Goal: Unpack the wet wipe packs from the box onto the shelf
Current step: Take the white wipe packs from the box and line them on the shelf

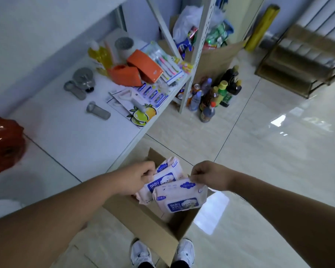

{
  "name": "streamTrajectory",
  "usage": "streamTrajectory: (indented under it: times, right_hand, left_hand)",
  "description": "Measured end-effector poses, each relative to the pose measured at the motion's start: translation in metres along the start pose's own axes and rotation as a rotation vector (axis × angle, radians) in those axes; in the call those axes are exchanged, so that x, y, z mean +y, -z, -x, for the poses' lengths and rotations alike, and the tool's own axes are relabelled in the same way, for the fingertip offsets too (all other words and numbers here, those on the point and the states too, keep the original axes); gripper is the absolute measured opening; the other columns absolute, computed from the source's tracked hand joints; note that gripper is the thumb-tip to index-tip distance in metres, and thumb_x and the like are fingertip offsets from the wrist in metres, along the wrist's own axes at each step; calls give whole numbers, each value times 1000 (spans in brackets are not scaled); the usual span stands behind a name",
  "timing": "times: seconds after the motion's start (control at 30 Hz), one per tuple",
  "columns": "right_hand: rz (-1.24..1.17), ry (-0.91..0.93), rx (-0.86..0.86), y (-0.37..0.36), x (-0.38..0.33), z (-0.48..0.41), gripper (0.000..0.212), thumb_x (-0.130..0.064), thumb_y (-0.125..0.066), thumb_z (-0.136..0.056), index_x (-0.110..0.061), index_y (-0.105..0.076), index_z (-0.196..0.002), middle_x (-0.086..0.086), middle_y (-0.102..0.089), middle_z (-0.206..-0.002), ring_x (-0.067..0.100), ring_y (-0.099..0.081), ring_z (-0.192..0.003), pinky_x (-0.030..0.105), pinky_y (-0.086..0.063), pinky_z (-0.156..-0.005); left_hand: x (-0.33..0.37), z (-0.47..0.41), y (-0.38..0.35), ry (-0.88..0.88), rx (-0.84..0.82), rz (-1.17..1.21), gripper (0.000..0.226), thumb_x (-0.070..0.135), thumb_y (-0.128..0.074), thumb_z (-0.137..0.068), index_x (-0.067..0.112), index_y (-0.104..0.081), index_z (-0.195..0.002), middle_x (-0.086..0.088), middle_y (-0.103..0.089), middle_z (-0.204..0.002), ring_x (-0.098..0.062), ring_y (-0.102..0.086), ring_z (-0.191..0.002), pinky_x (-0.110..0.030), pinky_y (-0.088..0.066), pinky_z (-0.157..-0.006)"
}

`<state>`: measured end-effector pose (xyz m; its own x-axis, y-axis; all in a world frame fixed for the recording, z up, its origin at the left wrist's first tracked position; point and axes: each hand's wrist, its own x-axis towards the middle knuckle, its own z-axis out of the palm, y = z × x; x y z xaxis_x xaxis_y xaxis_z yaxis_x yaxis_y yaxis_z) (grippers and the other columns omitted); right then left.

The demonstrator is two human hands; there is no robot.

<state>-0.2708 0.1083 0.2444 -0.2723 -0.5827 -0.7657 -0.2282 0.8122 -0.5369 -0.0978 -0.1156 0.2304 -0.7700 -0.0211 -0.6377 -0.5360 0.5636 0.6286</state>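
An open brown cardboard box (143, 219) stands on the floor in front of my feet, beside the white shelf (81, 136). My left hand (137, 176) grips a pink and blue baby wipes pack (162, 176) by its left end, above the box. My right hand (209, 176) pinches the top edge of a second wipes pack (180, 196), which hangs tilted over the box and overlaps the first. The inside of the box is mostly hidden by the packs and my arms.
On the shelf lie orange packs (139, 70), toothbrush cards (166, 64), grey strainers (83, 82), a yellow bottle (101, 55) and a red bag (4, 146) at left. Several bottles (213, 95) stand on the tiled floor by the shelf post. A brown box of goods (215, 59) and a wooden rack (298, 64) are farther back.
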Motion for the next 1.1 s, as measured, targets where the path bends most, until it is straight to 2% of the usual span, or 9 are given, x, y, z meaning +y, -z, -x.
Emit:
streamTrajectory:
  times: [0.13,0.23,0.37,0.47,0.6,0.8,0.9,1.0,1.1]
  right_hand:
    - [60,84,27,40,-50,52,22,-22,-60,-95,-24,-64,-73,-11,-63,-76,8,-57,-75,25,-45,-72]
    - [96,147,17,70,-91,92,24,-18,-61,-94,-24,-64,-72,-11,-62,-74,8,-55,-74,26,-46,-73]
    - [119,222,3,109,-145,148,19,-20,-60,-95,-23,-67,-77,-2,-65,-83,15,-59,-80,31,-50,-71]
    - [60,280,7,133,-183,191,14,-23,-62,-91,-23,-68,-79,3,-68,-83,20,-64,-80,37,-53,-73]
    - [63,361,47,150,-232,240,19,-28,-66,-90,-20,-70,-73,8,-67,-78,23,-59,-70,33,-49,-67]
    - [54,517,30,139,-314,288,25,-13,-61,-98,-19,-66,-74,-9,-64,-61,8,-56,-54,18,-46,-54]
    - [63,594,-37,122,-356,302,15,-19,-66,-91,-19,-69,-76,1,-67,-75,18,-60,-70,29,-50,-72]
    - [65,653,-94,99,-396,314,25,-7,-57,-99,-15,-65,-76,-5,-70,-67,9,-64,-58,21,-52,-58]
    - [103,706,-150,69,-430,318,22,-8,-58,-98,-14,-68,-80,4,-74,-82,17,-70,-73,32,-57,-71]
  left_hand:
    - [42,50,42,-31,61,-9,23,28,-53,-102,26,-39,-83,-4,-65,-95,-30,-63,-97,-46,-51,-68]
    - [78,87,74,-53,79,-12,23,27,-53,-102,29,-41,-82,-2,-63,-88,-26,-58,-83,-47,-52,-75]
    - [125,141,119,-73,120,-25,20,31,-54,-100,29,-44,-83,-6,-52,-76,-15,-41,-71,-37,-37,-67]
    - [159,184,150,-80,157,-9,17,38,-55,-96,30,-47,-83,-10,-60,-84,-17,-50,-76,-38,-41,-69]
    - [201,247,177,-129,252,35,17,18,-56,-102,16,-48,-87,17,-65,-72,6,-57,-67,-18,-42,-65]
    - [220,352,211,-95,386,-64,28,20,-58,-100,31,-50,-76,12,-46,-62,-8,-35,-59,-26,-32,-59]
    - [222,407,217,-54,469,-81,26,20,-58,-99,28,-49,-77,12,-44,-60,-9,-33,-57,-26,-30,-56]
    - [214,458,217,8,554,-119,22,19,-57,-100,23,-49,-80,15,-43,-57,-8,-32,-56,-27,-32,-57]
    - [198,503,214,72,622,-146,23,23,-57,-100,26,-49,-79,17,-43,-57,-7,-33,-57,-27,-32,-58]
